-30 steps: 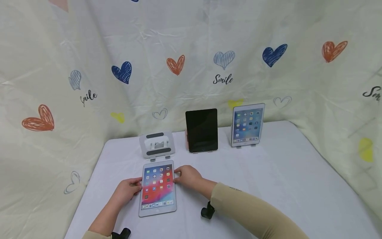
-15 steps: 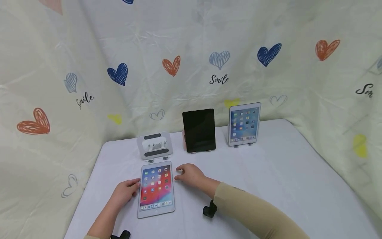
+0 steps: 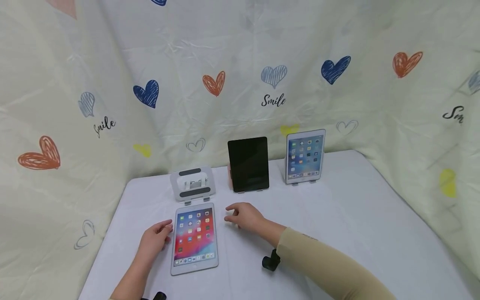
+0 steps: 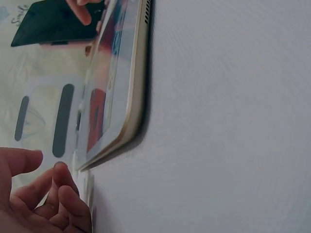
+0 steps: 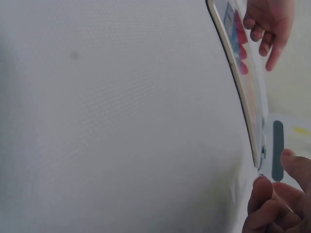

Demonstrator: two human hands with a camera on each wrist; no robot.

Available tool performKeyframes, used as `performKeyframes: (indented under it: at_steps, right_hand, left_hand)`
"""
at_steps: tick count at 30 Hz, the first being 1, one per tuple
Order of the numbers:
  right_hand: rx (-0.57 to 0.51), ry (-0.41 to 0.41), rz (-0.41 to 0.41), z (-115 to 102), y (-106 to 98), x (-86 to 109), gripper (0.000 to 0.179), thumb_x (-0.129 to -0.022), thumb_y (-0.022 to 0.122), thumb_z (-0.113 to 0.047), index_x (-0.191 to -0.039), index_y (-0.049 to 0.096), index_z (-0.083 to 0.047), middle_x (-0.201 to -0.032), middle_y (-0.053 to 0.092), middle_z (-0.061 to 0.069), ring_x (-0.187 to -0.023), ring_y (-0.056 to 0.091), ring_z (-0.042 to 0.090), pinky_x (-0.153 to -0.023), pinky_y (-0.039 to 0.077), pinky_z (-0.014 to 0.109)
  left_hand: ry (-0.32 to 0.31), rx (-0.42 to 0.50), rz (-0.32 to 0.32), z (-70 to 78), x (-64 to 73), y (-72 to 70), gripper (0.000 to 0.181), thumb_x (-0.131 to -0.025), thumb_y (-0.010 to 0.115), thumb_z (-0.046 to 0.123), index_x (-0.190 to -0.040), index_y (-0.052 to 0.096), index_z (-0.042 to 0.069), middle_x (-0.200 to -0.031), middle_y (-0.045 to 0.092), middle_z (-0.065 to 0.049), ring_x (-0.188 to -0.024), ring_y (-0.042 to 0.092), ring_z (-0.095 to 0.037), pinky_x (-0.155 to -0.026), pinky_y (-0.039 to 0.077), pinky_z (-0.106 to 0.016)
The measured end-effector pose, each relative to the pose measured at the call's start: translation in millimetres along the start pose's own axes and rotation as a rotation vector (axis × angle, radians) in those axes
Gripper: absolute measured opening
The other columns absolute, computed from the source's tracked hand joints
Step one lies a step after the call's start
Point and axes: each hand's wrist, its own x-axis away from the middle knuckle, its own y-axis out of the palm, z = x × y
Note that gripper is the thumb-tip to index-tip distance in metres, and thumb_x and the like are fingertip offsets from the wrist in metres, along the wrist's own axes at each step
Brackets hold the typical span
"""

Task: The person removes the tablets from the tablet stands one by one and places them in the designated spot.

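Observation:
A white-framed tablet lies flat, its lit screen showing app icons on a red and blue background. Just off its left edge is my left hand, fingers loosely bent and holding nothing. My right hand hovers to the right of the tablet, a small gap away, with thumb and fingers apart. Behind the tablet's top edge stands a white tablet stand with dark grey pads and two small front hooks. In the left wrist view the tablet's edge runs beside the loosely curled left hand.
A tablet with a black screen leans on a pinkish stand at the back. Right of it, a white tablet with a lit blue screen stands on another stand. A white cloth covers the table; a heart-printed curtain hangs behind.
Both hands have let go of the tablet's edges and moved outward, the right hand farther to the right. The tablet stays lying on the table; the view has shifted slightly.

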Motion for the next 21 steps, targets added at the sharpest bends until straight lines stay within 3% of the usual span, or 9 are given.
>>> performKeyframes:
  at_steps: [8, 21]
  right_hand:
    - [0.020, -0.010, 0.001, 6, -14, 3.7, 0.043, -0.088, 0.076, -0.029, -0.128, 0.067, -0.014, -0.081, 0.062, -0.003, -0.061, 0.059, 0.017, -0.060, 0.050, 0.030]
    - [0.028, -0.012, 0.030, 18, -40, 12.1, 0.038, -0.090, 0.075, -0.030, -0.124, 0.069, -0.014, -0.087, 0.062, -0.002, -0.064, 0.062, 0.018, -0.061, 0.048, 0.030]
  left_hand:
    - [0.001, 0.030, 0.007, 12.1, 4.0, 11.2, 0.046, -0.102, 0.054, 0.037, -0.140, 0.055, 0.010, -0.117, 0.061, -0.014, -0.091, 0.057, -0.023, -0.071, 0.051, -0.026]
    - [0.025, 0.033, -0.029, 33.0, -1.8, 36.4, 0.046, -0.100, 0.057, 0.040, -0.138, 0.058, 0.014, -0.124, 0.062, -0.014, -0.104, 0.055, -0.025, -0.076, 0.054, -0.028]
